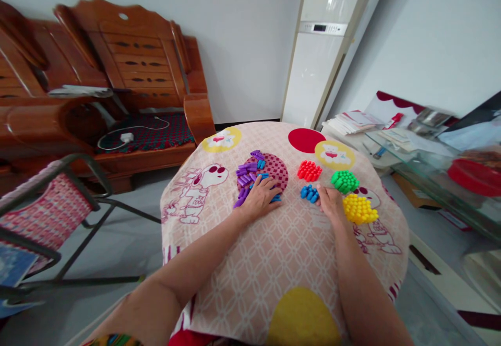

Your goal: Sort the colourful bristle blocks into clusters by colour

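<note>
My left hand [259, 195] lies palm down with its fingers spread over a loose heap of small plastic pieces. Purple pieces [246, 175] stick out to its left, and a few blue ones show around its fingers. On the right, my right hand [330, 201] rests against the edge of a small bunch of blue pieces [309, 194]. Its fingers are curled together, and anything inside them is hidden. Close by stand upright clusters of red pieces [309, 171], green pieces [344, 181] and yellow pieces [359, 209].
A patterned cloth [274, 252] covers the round table. Carved wooden seating [136, 69] is at the back left, with a metal-framed chair [50, 210] nearer. A tall white cabinet unit [313, 69] stands behind. A glass-topped stand [415, 174] with papers [352, 124] is at the right.
</note>
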Tool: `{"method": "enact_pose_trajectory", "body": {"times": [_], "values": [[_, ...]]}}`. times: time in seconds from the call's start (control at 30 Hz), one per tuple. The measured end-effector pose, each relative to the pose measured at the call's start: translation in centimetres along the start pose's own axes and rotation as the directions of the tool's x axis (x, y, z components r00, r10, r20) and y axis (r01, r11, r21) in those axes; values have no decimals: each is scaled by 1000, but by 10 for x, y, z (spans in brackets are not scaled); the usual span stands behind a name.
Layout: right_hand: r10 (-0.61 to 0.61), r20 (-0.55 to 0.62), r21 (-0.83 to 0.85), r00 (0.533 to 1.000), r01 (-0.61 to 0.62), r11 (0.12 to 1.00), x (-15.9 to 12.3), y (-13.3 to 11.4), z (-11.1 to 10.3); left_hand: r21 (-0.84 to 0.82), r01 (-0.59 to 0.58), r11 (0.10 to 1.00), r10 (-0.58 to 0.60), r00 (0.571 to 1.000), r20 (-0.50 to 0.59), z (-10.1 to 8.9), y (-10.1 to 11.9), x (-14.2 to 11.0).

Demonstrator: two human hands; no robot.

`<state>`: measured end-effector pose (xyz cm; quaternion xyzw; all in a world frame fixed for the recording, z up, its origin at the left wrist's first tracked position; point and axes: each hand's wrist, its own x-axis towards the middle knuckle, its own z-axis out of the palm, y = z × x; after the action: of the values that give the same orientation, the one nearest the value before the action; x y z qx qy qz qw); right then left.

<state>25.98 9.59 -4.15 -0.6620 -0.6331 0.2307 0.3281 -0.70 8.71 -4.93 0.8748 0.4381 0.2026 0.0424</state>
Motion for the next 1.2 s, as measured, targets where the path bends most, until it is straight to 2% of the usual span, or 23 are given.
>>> {"method": "enact_pose_trajectory", "body": {"times": [0.2,0.27,0.3,0.33,0.43,0.5,0.7,0.77,0.93,1.03,1.1,1.2], "values": [[-30,-10,-23,999,30,999,1,3,2,-136,60,989,-59,998,14,-11,-12,43],[-30,-13,-23,999,29,999,1,4,2,-221,104,970,-115,993,-36,-21,-19,54],[-26,-14,-22,1000,25,999,1,4,2,-258,153,954,-179,981,-79,-26,-24,58],[-21,-16,-20,1000,20,1000,1,5,2,-285,222,932,-265,956,-123,-30,-31,60],[-13,-18,-20,1000,12,1000,1,6,3,-294,442,848,-506,840,-197,-38,-52,58],[-14,-13,-17,1000,13,1000,0,6,3,-270,510,817,-563,808,-174,-37,-63,53],[-5,-15,0,1000,5,1000,-3,3,4,-199,429,881,-447,893,-54,-28,-69,51],[2,-19,3,1000,-2,1000,-3,2,4,-176,421,890,-432,901,-30,-27,-68,54],[3,-25,0,1000,-3,1000,-5,1,4,-127,501,856,-506,863,-8,-22,-64,59],[35,-24,-3,999,-35,999,-6,-2,3,-148,524,839,-533,845,-32,-20,-63,61],[40,-23,1,999,-40,999,-7,-4,3,-206,524,827,-545,837,-59,-22,-62,61],[27,-32,-5,999,-27,1000,-7,-6,3,-386,482,786,-548,833,-75,-29,-57,64]]}}
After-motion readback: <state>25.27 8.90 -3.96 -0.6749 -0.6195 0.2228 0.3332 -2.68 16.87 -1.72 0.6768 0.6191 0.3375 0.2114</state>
